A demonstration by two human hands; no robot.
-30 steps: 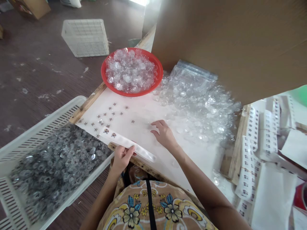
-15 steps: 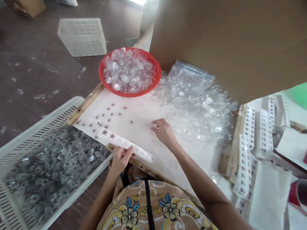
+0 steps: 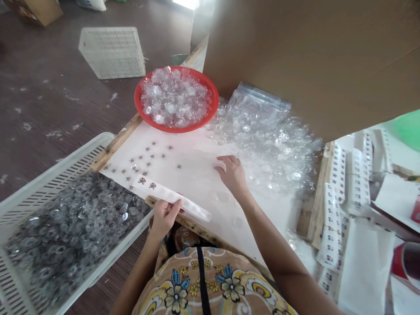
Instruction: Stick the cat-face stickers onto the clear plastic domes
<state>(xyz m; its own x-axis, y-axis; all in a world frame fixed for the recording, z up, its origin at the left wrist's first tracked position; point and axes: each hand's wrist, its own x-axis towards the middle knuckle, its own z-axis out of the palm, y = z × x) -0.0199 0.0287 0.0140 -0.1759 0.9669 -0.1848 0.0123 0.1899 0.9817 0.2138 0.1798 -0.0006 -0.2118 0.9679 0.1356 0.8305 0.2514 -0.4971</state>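
Observation:
My left hand (image 3: pixel 166 216) pinches a long white sticker strip (image 3: pixel 173 199) at the table's near edge, thumb on top. Two small printed stickers (image 3: pixel 147 183) show at the strip's far left end; the rest of its face looks blank. Over the white tabletop (image 3: pixel 193 153), my right hand (image 3: pixel 232 175) hovers with thumb and forefinger apart and nothing visible between them. To its right spreads a heap of clear plastic discs (image 3: pixel 278 148), some close to its fingers. Several small printed pieces (image 3: pixel 148 156) lie scattered on the table's left part.
A red basin (image 3: pixel 139 107) full of clear discs stands at the back. On the left, a white crate (image 3: pixel 105 139) holds many dark-printed clear pieces. Cardboard (image 3: pixel 295 57) rises behind the heap. Printed strips (image 3: pixel 331 227) lie at right, beyond a wooden edge (image 3: pixel 320 199).
My right hand has moved a little to the right, closer to the clear discs. My left hand still holds the strip in about the same place.

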